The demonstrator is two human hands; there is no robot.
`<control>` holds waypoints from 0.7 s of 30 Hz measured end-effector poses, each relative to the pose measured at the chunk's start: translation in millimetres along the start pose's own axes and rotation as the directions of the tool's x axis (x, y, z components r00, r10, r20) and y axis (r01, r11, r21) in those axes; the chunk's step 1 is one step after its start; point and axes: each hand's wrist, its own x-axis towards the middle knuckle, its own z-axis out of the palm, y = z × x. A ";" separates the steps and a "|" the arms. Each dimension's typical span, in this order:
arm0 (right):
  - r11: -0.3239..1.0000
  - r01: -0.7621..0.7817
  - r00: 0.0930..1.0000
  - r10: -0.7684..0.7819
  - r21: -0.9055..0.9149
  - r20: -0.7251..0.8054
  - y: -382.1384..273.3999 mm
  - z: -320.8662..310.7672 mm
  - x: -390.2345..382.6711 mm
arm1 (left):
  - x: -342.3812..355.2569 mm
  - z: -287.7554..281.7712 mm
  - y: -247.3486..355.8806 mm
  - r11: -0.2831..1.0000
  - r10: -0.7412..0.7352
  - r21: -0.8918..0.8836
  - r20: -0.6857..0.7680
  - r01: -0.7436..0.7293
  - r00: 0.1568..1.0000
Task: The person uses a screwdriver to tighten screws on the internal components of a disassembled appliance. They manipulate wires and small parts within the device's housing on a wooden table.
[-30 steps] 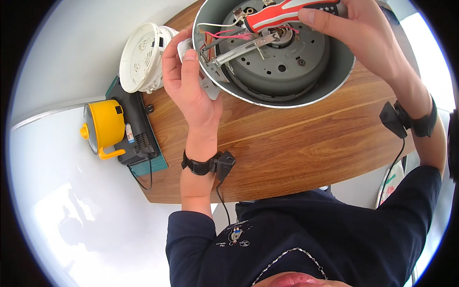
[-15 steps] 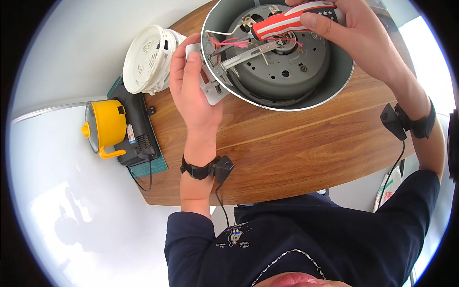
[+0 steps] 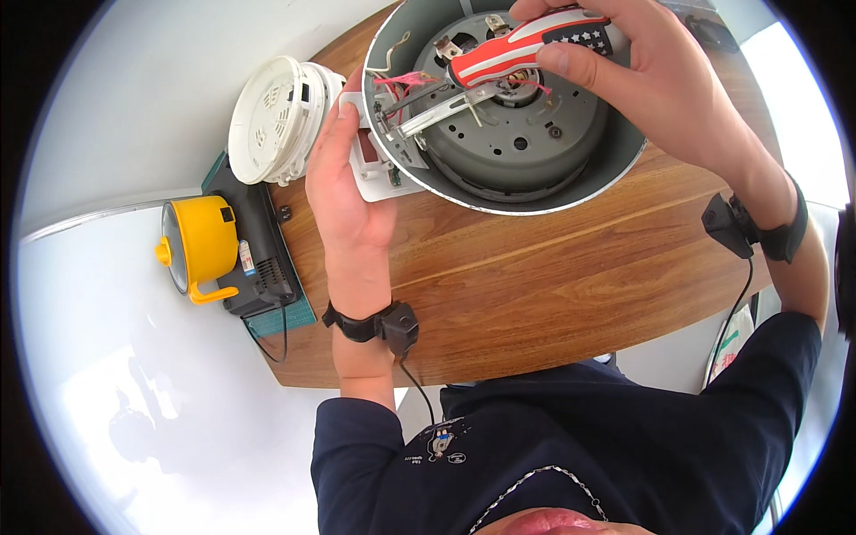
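A round grey metal appliance shell (image 3: 571,183), which looks like a rice cooker body, lies open on the wooden table with a drilled disc, loose wires and a metal bracket inside. My left hand (image 3: 348,196) is closed round a white plastic panel (image 3: 383,185) at the shell's left side, its fingers partly hidden behind it. Gripped in my right hand (image 3: 637,76) is a screwdriver (image 3: 517,52) with a red, white and dark handle. Its shaft points left into the shell, toward the panel's inner side by the bracket. Pink wires (image 3: 406,80) hang beside the shaft.
Left of the shell stands a stack of round white plastic parts (image 3: 263,125). Nearer me, a yellow pot (image 3: 207,236) with a lid lies on its side by a black device (image 3: 259,241) with a cord, on a green mat (image 3: 294,312). The wooden table (image 3: 499,276) curves at its front edge.
The shell, panel and both hands have shifted slightly left. The screwdriver has moved left with them, its tip still at the panel side; the white wire near it now stands differently.
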 end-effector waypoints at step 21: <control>0.938 0.336 0.942 -0.333 -0.090 0.042 20.6 2.9 19.6 | 5.5 -10.9 -1.7 1.000 -0.018 0.023 0.022 0.018 1.000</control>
